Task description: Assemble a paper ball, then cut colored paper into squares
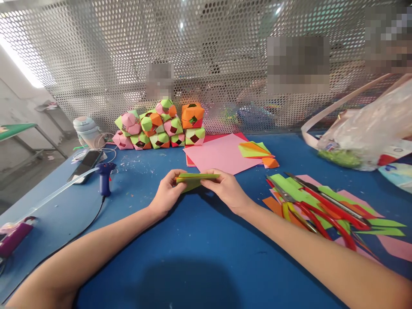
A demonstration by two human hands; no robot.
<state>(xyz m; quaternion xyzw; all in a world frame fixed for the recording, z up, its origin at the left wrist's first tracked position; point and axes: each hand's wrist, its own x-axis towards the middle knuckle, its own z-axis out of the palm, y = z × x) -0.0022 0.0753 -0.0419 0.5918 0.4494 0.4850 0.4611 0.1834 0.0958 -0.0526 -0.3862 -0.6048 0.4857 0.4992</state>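
Observation:
Between my two hands is a folded piece of green paper [193, 183] with a thin orange or yellow layer along its upper edge. My left hand [169, 191] pinches its left end between thumb and fingers. At the other end, my right hand [224, 189] grips it the same way, thumb in front. The folded paper is held just above the blue table [193, 240]. Beyond my hands lies a large pink paper sheet [222, 152] on red sheets, with folded green and orange pieces [255, 150] at its right.
Paper balls [151, 124] are stacked against the perforated metal screen [128, 56]. At left are a glue gun [104, 178], its cord, a phone [85, 165] and a cup [88, 131]. Scissors [322, 221] and a red cutter [344, 210] lie on paper scraps at right, near a plastic bag [363, 124].

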